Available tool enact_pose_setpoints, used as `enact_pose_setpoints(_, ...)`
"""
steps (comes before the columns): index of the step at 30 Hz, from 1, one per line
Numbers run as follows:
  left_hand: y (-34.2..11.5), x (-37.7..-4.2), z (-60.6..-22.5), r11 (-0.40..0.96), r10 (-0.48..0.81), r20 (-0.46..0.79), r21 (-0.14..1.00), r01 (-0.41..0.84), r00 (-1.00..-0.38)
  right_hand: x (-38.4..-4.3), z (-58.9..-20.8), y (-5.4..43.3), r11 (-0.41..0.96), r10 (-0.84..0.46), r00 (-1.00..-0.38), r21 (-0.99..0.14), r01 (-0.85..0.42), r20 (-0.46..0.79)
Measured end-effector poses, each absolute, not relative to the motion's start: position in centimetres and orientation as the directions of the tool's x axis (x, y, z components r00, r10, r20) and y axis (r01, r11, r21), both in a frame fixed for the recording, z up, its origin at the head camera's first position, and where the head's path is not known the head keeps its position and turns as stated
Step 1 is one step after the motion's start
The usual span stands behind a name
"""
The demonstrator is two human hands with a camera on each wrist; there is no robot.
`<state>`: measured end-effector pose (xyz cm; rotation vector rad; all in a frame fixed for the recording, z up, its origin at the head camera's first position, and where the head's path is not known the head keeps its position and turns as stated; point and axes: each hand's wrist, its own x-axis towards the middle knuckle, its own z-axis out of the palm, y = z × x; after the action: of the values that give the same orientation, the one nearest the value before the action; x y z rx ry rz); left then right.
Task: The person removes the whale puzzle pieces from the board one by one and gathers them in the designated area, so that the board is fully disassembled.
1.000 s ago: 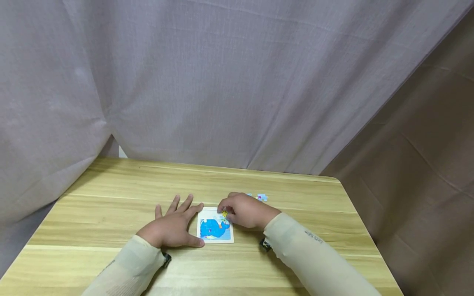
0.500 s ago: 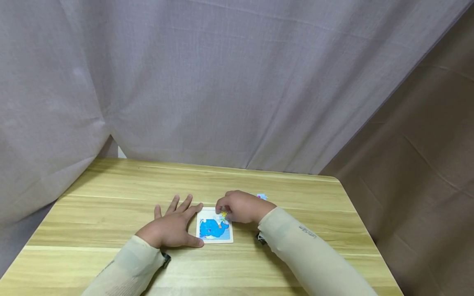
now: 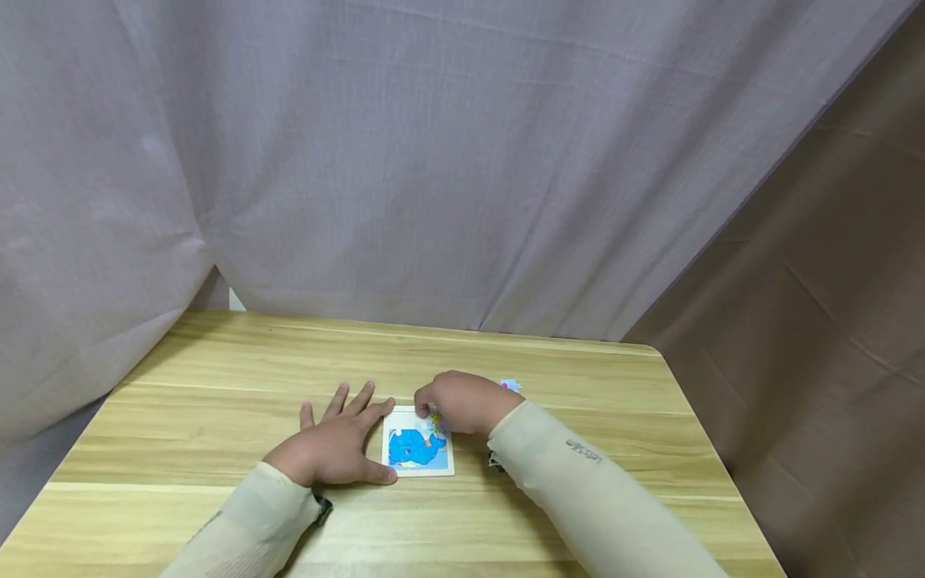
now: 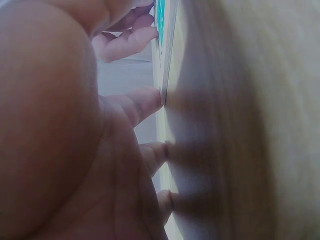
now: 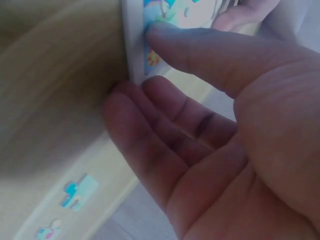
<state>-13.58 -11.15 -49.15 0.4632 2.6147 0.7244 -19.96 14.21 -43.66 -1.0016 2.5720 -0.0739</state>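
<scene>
A small square jigsaw puzzle with a blue whale lies in a white-edged tray on the table. My left hand is spread flat at its left side, thumb at the near left corner and forefinger at the far left corner. At the far right corner, my right hand has its fingers curled. Between its thumb and forefinger is a puzzle piece with a yellow sun. In the right wrist view the thumb presses on the puzzle's face, while the other fingertips lie by the tray's edge.
Two loose puzzle pieces lie beyond the right hand: a light blue one and one with a pink mark. The wooden table meets a grey curtain at its far edge and a brown one at the right.
My right hand has shifted slightly left and away over the puzzle's far right corner, now covering more of the sun. One loose piece has become hidden in the head view. The left hand keeps its place.
</scene>
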Motion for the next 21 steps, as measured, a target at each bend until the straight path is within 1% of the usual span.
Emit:
enact_pose_setpoints(4,-11.2,-13.6,-49.1,0.812,0.410,-0.275,0.543,0.212,-0.870,-19.9,-43.3,13.6,0.755,-0.646,-0.677,-0.163,-0.635,-0.352)
enact_pose_setpoints(13,-11.2,-13.6,-49.0,0.811,0.407,-0.276,0.547,0.206,-0.871,-19.8,-43.1,12.3,0.752,-0.614,-0.689,-0.022,-0.658,-0.386)
enact_pose_setpoints(21,-11.1,-13.6,-49.0,0.810,0.409,-0.268,0.546,0.212,-0.873,-19.5,-42.7,12.1,0.756,-0.590,-0.697,0.023,-0.654,-0.407)
